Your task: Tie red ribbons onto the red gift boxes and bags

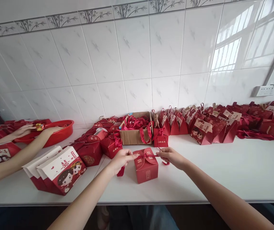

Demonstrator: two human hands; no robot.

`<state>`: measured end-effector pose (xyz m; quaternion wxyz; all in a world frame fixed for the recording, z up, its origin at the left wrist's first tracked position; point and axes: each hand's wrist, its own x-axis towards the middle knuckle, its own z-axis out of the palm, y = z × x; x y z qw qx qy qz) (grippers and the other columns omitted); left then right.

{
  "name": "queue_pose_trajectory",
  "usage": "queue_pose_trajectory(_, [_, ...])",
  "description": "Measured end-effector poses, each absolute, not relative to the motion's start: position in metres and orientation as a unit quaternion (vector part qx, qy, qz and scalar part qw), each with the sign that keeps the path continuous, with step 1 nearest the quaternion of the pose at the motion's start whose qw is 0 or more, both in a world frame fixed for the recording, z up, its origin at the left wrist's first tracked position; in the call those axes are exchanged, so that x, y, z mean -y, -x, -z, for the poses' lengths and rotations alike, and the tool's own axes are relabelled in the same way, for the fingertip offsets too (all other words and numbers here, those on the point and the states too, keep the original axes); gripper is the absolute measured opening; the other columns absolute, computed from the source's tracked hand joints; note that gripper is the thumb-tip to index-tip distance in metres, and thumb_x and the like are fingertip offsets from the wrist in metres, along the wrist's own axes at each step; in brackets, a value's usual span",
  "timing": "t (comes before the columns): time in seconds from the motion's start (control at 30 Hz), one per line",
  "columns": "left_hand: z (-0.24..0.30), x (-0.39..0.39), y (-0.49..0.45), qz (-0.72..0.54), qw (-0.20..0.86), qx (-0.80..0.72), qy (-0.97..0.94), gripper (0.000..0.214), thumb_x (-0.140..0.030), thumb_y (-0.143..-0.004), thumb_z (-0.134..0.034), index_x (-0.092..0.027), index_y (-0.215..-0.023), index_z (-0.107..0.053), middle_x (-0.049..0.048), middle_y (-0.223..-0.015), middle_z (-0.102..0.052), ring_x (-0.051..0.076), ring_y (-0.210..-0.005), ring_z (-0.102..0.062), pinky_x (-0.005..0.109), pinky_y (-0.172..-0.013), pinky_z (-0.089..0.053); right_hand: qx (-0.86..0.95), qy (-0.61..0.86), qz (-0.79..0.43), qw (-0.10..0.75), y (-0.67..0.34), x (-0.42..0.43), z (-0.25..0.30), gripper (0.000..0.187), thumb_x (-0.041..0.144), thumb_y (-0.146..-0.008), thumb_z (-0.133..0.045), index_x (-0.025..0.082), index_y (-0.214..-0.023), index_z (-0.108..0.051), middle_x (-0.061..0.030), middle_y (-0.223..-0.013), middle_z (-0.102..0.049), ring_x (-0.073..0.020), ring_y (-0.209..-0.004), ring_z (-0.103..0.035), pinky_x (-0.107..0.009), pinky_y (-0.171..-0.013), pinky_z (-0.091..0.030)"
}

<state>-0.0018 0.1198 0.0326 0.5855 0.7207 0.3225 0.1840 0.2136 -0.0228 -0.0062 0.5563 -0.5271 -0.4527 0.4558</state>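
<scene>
A small red gift box (147, 172) with a folded petal top stands upright on the white table in front of me. A dark red ribbon (154, 156) crosses its top and looks knotted or looped at the middle. My left hand (123, 159) pinches the ribbon at the box's left side, and a loose ribbon end hangs below the fingers. At the right side my right hand (171, 156) pinches the other part, its tail curling onto the table. Both hands are closed, level with the box's top.
Behind the box, a cardboard carton (134, 136) holds many red ribbons. Red boxes (90, 154) crowd the left, and peaked gift boxes (201, 131) line the wall rightward. White-and-red boxes (63, 169) stand front left. Another person's hands (26, 131) reach over a red basin (66, 129).
</scene>
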Motion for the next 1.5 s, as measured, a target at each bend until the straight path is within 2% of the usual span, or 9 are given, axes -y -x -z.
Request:
queue_pose_trajectory(0.2, [-0.030, -0.112, 0.004, -0.186, 0.548, -0.315, -0.753, 0.047, -0.047, -0.058, -0.079, -0.018, -0.061, -0.044, -0.0087, -0.054, -0.036, 0.006, -0.050, -0.026, 0.021, -0.045, -0.016, 0.471, 0.457, -0.514, 0.551, -0.211, 0.036, -0.005, 0.033, 0.044, -0.073, -0.073, 0.013, -0.064, -0.064, -0.0024, -0.060, -0.058, -0.0102, -0.054, -0.048, -0.026, -0.052, -0.029])
queue_pose_trajectory(0.33, [-0.028, -0.112, 0.002, -0.185, 0.543, -0.317, -0.755, 0.048, -0.050, -0.058, -0.078, -0.018, -0.062, -0.042, -0.0086, -0.056, -0.037, 0.006, -0.051, -0.026, 0.020, -0.046, -0.016, 0.466, 0.415, -0.523, 0.580, -0.199, 0.035, -0.015, 0.025, 0.040, -0.074, -0.072, 0.016, -0.074, -0.069, -0.0039, -0.076, -0.065, -0.0126, -0.067, -0.056, -0.028, -0.066, -0.041])
queue_pose_trajectory(0.47, [-0.028, -0.112, 0.001, -0.179, 0.546, -0.319, -0.754, 0.049, -0.053, -0.057, -0.077, -0.018, -0.063, -0.042, -0.0090, -0.056, -0.038, 0.006, -0.049, -0.024, 0.021, -0.046, -0.016, 0.470, 0.401, -0.513, 0.596, -0.189, 0.029, -0.022, 0.023, 0.035, -0.070, -0.076, 0.016, -0.080, -0.070, -0.0031, -0.077, -0.066, -0.0139, -0.075, -0.058, -0.030, -0.079, -0.043])
queue_pose_trajectory(0.63, [-0.029, -0.113, 0.002, -0.174, 0.541, -0.325, -0.756, 0.049, -0.054, -0.056, -0.077, -0.018, -0.065, -0.045, -0.0083, -0.057, -0.042, 0.006, -0.049, -0.025, 0.021, -0.046, -0.015, 0.464, 0.450, -0.524, 0.555, -0.191, 0.030, -0.029, 0.033, 0.044, -0.069, -0.077, 0.015, -0.070, -0.062, 0.0010, -0.060, -0.059, -0.0088, -0.057, -0.051, -0.025, -0.061, -0.040])
queue_pose_trajectory(0.83, [-0.032, -0.111, 0.003, -0.172, 0.531, -0.333, -0.760, 0.048, -0.053, -0.057, -0.077, -0.018, -0.065, -0.046, -0.0077, -0.057, -0.044, 0.006, -0.049, -0.025, 0.022, -0.046, -0.014, 0.472, 0.560, -0.508, 0.453, -0.214, 0.039, -0.035, 0.040, 0.050, -0.068, -0.074, 0.015, -0.060, -0.057, 0.0104, -0.036, -0.031, -0.0029, -0.038, -0.019, -0.023, -0.043, -0.014])
queue_pose_trajectory(1.03, [-0.034, -0.110, 0.003, -0.177, 0.525, -0.330, -0.764, 0.046, -0.051, -0.058, -0.078, -0.017, -0.065, -0.047, -0.0074, -0.056, -0.044, 0.006, -0.050, -0.028, 0.022, -0.047, -0.015, 0.508, 0.631, -0.474, 0.346, -0.220, 0.044, -0.039, 0.042, 0.054, -0.074, -0.067, 0.012, -0.068, -0.065, 0.0099, -0.037, -0.027, -0.0044, -0.037, -0.022, -0.023, -0.039, -0.014])
queue_pose_trajectory(1.23, [-0.033, -0.109, 0.004, -0.174, 0.528, -0.331, -0.763, 0.047, -0.054, -0.058, -0.077, -0.017, -0.066, -0.048, -0.0076, -0.056, -0.044, 0.006, -0.049, -0.027, 0.022, -0.046, -0.015, 0.564, 0.620, -0.415, 0.355, -0.213, 0.049, -0.046, 0.046, 0.053, -0.070, -0.073, 0.023, -0.095, -0.051, 0.0117, -0.050, -0.037, -0.0057, -0.045, -0.034, -0.018, -0.043, -0.025])
queue_pose_trajectory(1.37, [-0.034, -0.108, 0.003, -0.173, 0.532, -0.332, -0.760, 0.049, -0.055, -0.056, -0.078, -0.017, -0.065, -0.047, -0.0085, -0.054, -0.043, 0.006, -0.047, -0.026, 0.022, -0.045, -0.015, 0.600, 0.625, -0.383, 0.320, -0.210, 0.050, -0.047, 0.044, 0.045, -0.060, -0.082, 0.021, -0.086, -0.056, 0.0078, -0.053, -0.050, -0.0092, -0.046, -0.048, -0.021, -0.044, -0.032])
queue_pose_trajectory(1.5, [-0.035, -0.108, 0.002, -0.175, 0.537, -0.331, -0.756, 0.051, -0.056, -0.054, -0.079, -0.017, -0.065, -0.047, -0.0086, -0.054, -0.043, 0.005, -0.046, -0.026, 0.022, -0.045, -0.014, 0.612, 0.623, -0.369, 0.318, -0.206, 0.049, -0.048, 0.028, 0.042, -0.067, -0.077, 0.019, -0.074, -0.062, 0.0047, -0.051, -0.053, -0.0109, -0.044, -0.050, -0.023, -0.043, -0.031])
